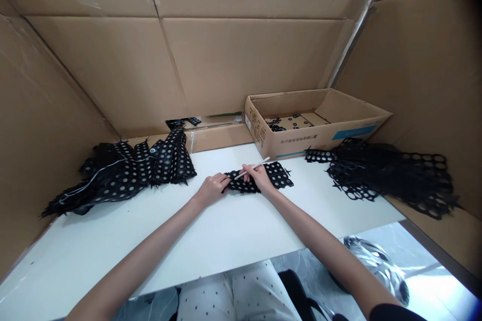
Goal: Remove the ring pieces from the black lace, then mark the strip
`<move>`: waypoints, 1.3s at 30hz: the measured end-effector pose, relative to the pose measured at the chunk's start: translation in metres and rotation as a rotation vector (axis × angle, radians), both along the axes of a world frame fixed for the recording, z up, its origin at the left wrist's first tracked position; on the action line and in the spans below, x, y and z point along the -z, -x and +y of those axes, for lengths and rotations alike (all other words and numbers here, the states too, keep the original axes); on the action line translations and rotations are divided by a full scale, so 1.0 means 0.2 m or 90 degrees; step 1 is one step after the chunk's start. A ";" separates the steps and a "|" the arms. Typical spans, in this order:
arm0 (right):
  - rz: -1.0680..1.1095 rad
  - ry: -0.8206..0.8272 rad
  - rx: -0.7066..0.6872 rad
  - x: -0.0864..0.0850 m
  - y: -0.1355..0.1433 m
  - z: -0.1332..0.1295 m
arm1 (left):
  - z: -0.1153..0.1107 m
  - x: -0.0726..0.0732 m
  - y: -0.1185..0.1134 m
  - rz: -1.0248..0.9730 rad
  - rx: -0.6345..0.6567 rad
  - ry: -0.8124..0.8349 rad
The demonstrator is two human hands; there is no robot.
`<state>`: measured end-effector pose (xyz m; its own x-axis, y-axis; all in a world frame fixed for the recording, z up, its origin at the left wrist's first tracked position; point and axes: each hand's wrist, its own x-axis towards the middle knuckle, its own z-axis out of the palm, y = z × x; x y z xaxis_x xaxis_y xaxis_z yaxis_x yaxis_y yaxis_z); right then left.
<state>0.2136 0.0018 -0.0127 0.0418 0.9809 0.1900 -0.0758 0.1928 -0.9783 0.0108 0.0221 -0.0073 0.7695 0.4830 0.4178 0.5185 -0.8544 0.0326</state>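
A strip of black perforated sheet (278, 176) with rows of round pale spots lies on the white table in front of me. My left hand (214, 188) is closed on its left end, thumb and fingers gripping the edge. In my right hand (257, 177) is a thin white stick (262, 161), held like a pen. Its lower tip points down at the strip near my left fingers; whether it touches one of the spots is too small to tell. The right hand rests over the middle of the strip and hides part of it.
To the left lies a pile of spotted black sheets (131, 170) with a white cord. An open cardboard box (293, 144) holding small black rings stands behind. Black sheets with open holes (399, 175) are heaped at right. Cardboard walls (241, 55) enclose the white table (211, 241).
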 end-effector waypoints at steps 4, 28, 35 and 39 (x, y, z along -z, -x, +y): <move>0.010 -0.003 0.003 0.00 0.00 0.00 | -0.01 0.01 -0.02 -0.048 -0.040 0.022; -0.022 0.008 -0.024 -0.01 0.02 -0.01 | 0.01 -0.15 0.08 -0.045 0.086 0.271; -0.002 0.010 -0.016 -0.04 0.01 -0.02 | 0.12 -0.10 0.10 -0.138 -0.043 0.372; 0.015 0.007 0.000 -0.05 0.02 -0.03 | 0.11 -0.06 0.04 -0.128 -0.056 0.392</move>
<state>0.2101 -0.0036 -0.0035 0.0462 0.9830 0.1775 -0.0993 0.1814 -0.9784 0.0035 0.0444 0.0056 0.6520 0.7372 0.1772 0.5177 -0.6036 0.6063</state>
